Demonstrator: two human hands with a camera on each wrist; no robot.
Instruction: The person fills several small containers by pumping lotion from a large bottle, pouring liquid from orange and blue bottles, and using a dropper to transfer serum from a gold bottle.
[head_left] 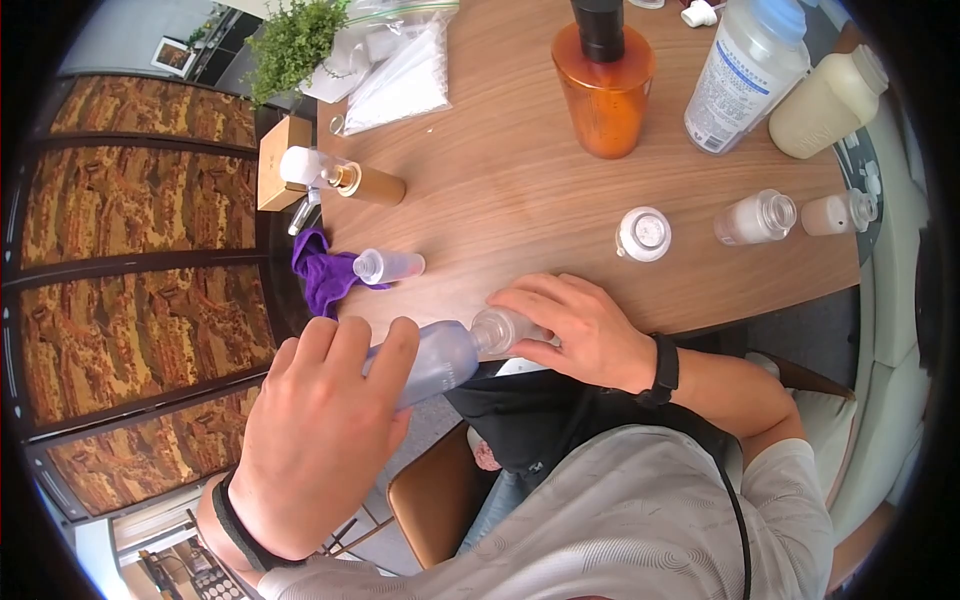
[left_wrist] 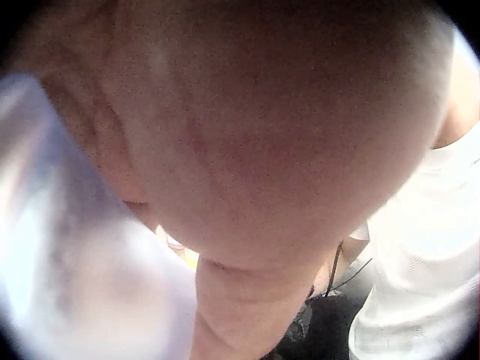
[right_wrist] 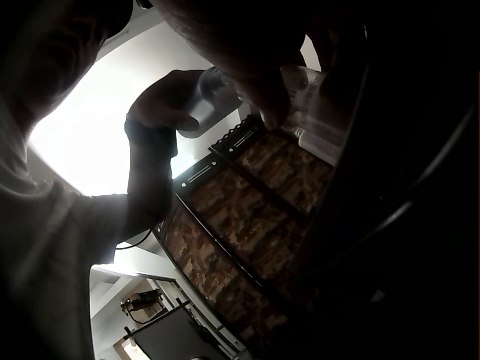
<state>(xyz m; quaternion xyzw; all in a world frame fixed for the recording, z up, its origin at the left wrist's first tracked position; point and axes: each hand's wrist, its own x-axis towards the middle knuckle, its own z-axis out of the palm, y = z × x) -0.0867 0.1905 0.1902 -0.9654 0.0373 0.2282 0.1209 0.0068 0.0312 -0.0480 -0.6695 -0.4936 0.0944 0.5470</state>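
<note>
My left hand [head_left: 325, 435] grips a translucent bluish bottle [head_left: 440, 360], fingers over its top side and thumb beneath. The bottle lies tilted across the front edge of the table. My right hand [head_left: 585, 335] holds a small clear bottle [head_left: 500, 330] between thumb and fingers, its neck right at the end of the bluish bottle. In the left wrist view the bluish bottle [left_wrist: 82, 255] is a blurred pale shape beside the palm. The right wrist view is dark, with the bluish bottle [right_wrist: 214, 105] held in the left hand [right_wrist: 161, 105].
A small clear bottle [head_left: 390, 266] lies by a purple cloth [head_left: 325, 275]. Beyond stand a gold pump bottle [head_left: 372, 184], an amber bottle [head_left: 605, 100], a labelled clear bottle [head_left: 740, 90] and a cream bottle [head_left: 825, 105]. Small open jars [head_left: 755, 218] stand at the right.
</note>
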